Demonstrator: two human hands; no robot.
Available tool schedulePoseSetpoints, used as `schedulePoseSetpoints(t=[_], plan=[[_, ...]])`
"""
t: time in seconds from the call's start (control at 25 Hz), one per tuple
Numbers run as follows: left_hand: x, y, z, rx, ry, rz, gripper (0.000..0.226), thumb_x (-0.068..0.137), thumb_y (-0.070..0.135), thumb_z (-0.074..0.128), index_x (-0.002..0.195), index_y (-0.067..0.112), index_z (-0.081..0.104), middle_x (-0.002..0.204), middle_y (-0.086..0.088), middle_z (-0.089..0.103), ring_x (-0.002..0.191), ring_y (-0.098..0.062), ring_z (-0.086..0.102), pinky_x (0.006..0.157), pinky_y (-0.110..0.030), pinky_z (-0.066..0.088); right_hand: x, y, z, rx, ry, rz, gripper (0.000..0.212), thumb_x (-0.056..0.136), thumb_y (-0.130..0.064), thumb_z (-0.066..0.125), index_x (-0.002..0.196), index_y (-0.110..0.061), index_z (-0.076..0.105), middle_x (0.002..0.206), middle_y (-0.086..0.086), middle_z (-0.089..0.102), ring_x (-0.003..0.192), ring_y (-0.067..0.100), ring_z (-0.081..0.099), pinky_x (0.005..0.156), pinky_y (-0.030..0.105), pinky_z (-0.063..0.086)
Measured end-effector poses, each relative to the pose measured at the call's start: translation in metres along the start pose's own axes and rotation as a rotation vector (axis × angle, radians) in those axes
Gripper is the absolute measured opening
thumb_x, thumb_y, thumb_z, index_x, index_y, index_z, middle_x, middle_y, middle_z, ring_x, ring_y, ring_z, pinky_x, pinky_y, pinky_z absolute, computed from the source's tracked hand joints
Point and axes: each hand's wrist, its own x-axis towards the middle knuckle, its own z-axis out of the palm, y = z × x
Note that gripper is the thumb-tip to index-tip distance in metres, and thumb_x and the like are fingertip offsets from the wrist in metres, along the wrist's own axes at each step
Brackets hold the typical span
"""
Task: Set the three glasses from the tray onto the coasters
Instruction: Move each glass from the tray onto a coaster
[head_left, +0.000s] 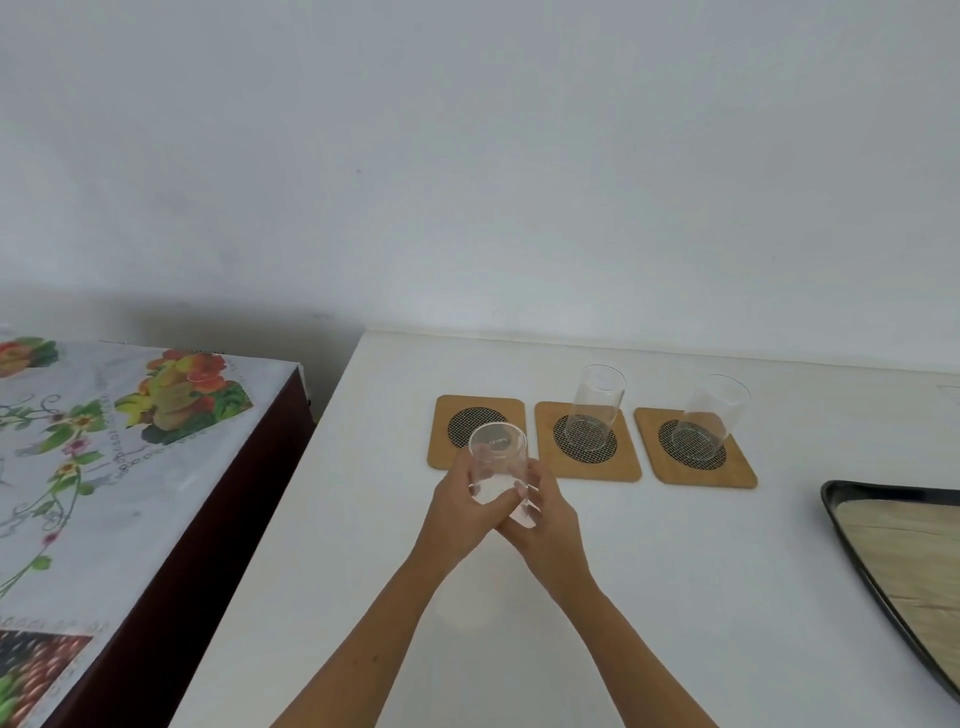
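Three wooden coasters with dark mesh centres lie in a row on the white table. The left coaster (457, 415) is bare. A clear glass (595, 408) stands on the middle coaster (623, 462), and another glass (711, 415) stands on the right coaster (737, 470). A third clear glass (497, 457) is held upright just in front of the left coaster, above the table. My left hand (460, 506) and my right hand (548, 512) both wrap around its lower part.
A black tray (852, 535) with a wood-look floor lies at the right edge, with no glasses on its visible part. To the left stands a lower table under a fruit-and-flower cloth (104, 467). A white wall runs behind the table.
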Motion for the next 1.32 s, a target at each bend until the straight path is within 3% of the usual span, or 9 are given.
schedulePoseSetpoints(t=[0.12, 0.24, 0.32, 0.4, 0.6, 0.88, 1.16, 1.32], plan=[[0.022, -0.004, -0.009, 0.053, 0.032, 0.03, 0.05, 0.072, 0.039, 0.077, 0.112, 0.041, 0.046, 0.108, 0.019, 0.06, 0.101, 0.008, 0.053, 0.081, -0.01, 0.042, 0.005, 0.022, 0.0, -0.28, -0.018, 0.021, 0.061, 0.079, -0.04, 0.072, 0.132, -0.029, 0.043, 0.135, -0.013, 0.05, 0.123, 0.004, 0.044, 0.102, 0.018, 0.03], [0.05, -0.005, -0.019, 0.082, 0.07, 0.04, 0.052, 0.071, 0.039, 0.078, 0.112, 0.034, 0.048, 0.105, 0.019, 0.06, 0.095, 0.01, 0.054, 0.071, -0.003, 0.039, 0.006, 0.041, -0.005, -0.638, -0.046, -0.031, 0.064, 0.089, -0.056, 0.048, 0.139, -0.017, 0.042, 0.146, -0.002, 0.041, 0.14, 0.019, 0.028, 0.111, 0.026, 0.011], [0.067, -0.008, -0.023, 0.089, 0.087, 0.044, 0.05, 0.07, 0.038, 0.079, 0.11, 0.034, 0.048, 0.104, 0.022, 0.058, 0.095, 0.012, 0.053, 0.071, -0.003, 0.038, 0.007, 0.05, -0.002, -0.874, -0.086, -0.133, 0.07, 0.093, -0.06, 0.022, 0.135, -0.012, 0.049, 0.145, 0.003, 0.045, 0.137, 0.024, 0.035, 0.113, 0.033, 0.012], [0.08, -0.012, -0.026, 0.069, 0.095, 0.052, 0.045, 0.071, 0.034, 0.079, 0.102, 0.039, 0.048, 0.103, 0.024, 0.058, 0.094, 0.019, 0.051, 0.072, -0.003, 0.038, 0.007, 0.051, 0.002, -1.004, -0.102, -0.134, 0.067, 0.098, -0.052, 0.014, 0.13, -0.01, 0.055, 0.14, 0.005, 0.051, 0.13, 0.023, 0.046, 0.113, 0.038, 0.023], [0.112, -0.023, -0.022, 0.059, 0.109, 0.026, 0.049, 0.071, 0.039, 0.079, 0.108, 0.037, 0.047, 0.108, 0.025, 0.055, 0.102, 0.01, 0.05, 0.078, -0.011, 0.039, 0.009, 0.054, 0.006, -1.055, -0.091, -0.058, 0.063, 0.099, -0.048, 0.015, 0.133, -0.009, 0.052, 0.141, 0.005, 0.049, 0.131, 0.019, 0.044, 0.11, 0.032, 0.007], [0.132, -0.027, -0.017, 0.077, 0.097, 0.04, 0.057, 0.07, 0.04, 0.079, 0.115, 0.034, 0.045, 0.118, 0.011, 0.055, 0.107, -0.002, 0.052, 0.078, -0.012, 0.039, 0.007, 0.054, 0.008, -1.112, -0.064, -0.103, 0.062, 0.099, -0.048, 0.017, 0.134, -0.01, 0.051, 0.141, 0.005, 0.049, 0.131, 0.019, 0.044, 0.11, 0.033, 0.007], [0.137, -0.036, -0.012, 0.113, 0.061, 0.028, 0.069, 0.067, 0.053, 0.075, 0.124, 0.035, 0.04, 0.128, 0.003, 0.051, 0.106, 0.011, 0.049, 0.08, -0.011, 0.039, 0.008, 0.054, 0.007, -1.111, -0.057, -0.111, 0.061, 0.098, -0.049, 0.019, 0.135, -0.012, 0.051, 0.142, 0.003, 0.048, 0.132, 0.019, 0.042, 0.11, 0.032, 0.008], [0.137, -0.038, -0.012, 0.124, 0.052, 0.046, 0.069, 0.066, 0.056, 0.073, 0.122, 0.036, 0.039, 0.127, 0.003, 0.052, 0.11, -0.001, 0.053, 0.087, -0.02, 0.042, 0.007, 0.052, 0.007, -1.107, -0.061, -0.099, 0.061, 0.099, -0.049, 0.018, 0.134, -0.012, 0.051, 0.141, 0.003, 0.049, 0.132, 0.018, 0.043, 0.11, 0.032, 0.008]])
